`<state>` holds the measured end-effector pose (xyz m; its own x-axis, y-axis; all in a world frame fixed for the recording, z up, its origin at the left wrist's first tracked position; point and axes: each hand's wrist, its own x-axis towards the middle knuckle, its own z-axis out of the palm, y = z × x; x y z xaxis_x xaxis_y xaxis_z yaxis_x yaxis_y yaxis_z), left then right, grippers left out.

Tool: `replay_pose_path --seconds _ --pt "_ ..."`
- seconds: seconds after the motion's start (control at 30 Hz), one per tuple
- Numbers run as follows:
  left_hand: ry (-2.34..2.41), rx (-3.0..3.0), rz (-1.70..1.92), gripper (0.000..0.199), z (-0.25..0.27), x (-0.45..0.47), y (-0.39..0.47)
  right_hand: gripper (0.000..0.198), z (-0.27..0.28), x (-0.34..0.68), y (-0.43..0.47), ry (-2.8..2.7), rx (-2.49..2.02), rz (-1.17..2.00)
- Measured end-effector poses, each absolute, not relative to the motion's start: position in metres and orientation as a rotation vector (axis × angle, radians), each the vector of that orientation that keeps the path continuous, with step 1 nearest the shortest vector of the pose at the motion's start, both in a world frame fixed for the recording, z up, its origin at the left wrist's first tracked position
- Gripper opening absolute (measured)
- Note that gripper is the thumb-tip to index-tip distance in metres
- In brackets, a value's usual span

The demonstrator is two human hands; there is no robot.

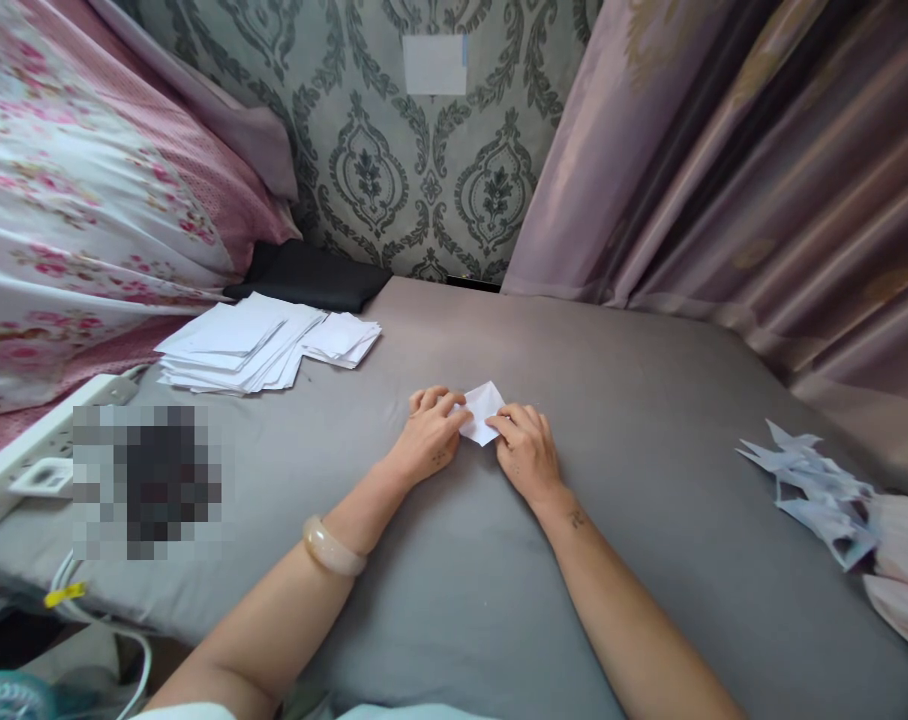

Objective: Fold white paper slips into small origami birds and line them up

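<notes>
A small white piece of folded paper (483, 412) lies on the grey cloth-covered surface (439, 560), roughly diamond-shaped with crease lines showing. My left hand (435, 428) grips its left edge, fingers bent and fingertips on the paper. At the right edge, my right hand (525, 445) pinches the paper between thumb and curled fingers. Parts of both side corners are hidden under the fingers. A pale bangle (334, 546) sits on my left forearm.
Stacks of white paper sheets (236, 345) and smaller paper squares (341, 338) lie at the back left, near a black folded item (311, 272). Folded paper shapes (818, 490) are heaped at the right. A power strip (49, 440) runs along the left edge, beside a blurred-out patch.
</notes>
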<state>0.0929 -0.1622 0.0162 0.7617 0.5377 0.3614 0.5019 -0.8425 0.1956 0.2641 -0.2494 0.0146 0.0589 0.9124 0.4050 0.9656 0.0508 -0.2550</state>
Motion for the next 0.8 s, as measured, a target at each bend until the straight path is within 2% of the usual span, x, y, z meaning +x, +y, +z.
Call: replay_pose_path --seconds 0.1,0.3,0.47,0.57,0.8 --pt "0.789 2.847 0.625 0.040 0.018 0.095 -0.167 0.027 0.016 0.259 -0.251 -1.883 -1.930 -0.220" --pt "0.774 2.756 0.616 0.021 0.026 0.098 -0.173 0.023 0.019 0.255 -0.252 -1.925 -1.942 -0.265" --pt "0.727 2.725 0.605 0.031 0.028 0.099 -0.177 0.021 0.019 0.249 -0.253 -1.880 -2.039 -0.322" --pt "0.734 2.745 0.645 0.022 0.024 0.101 -0.177 0.019 0.021 0.244 -0.255 -1.880 -2.094 -0.350" --pt "0.936 2.614 0.595 0.017 0.026 0.094 -0.164 0.016 0.024 0.257 -0.252 -1.771 -1.994 -0.173"
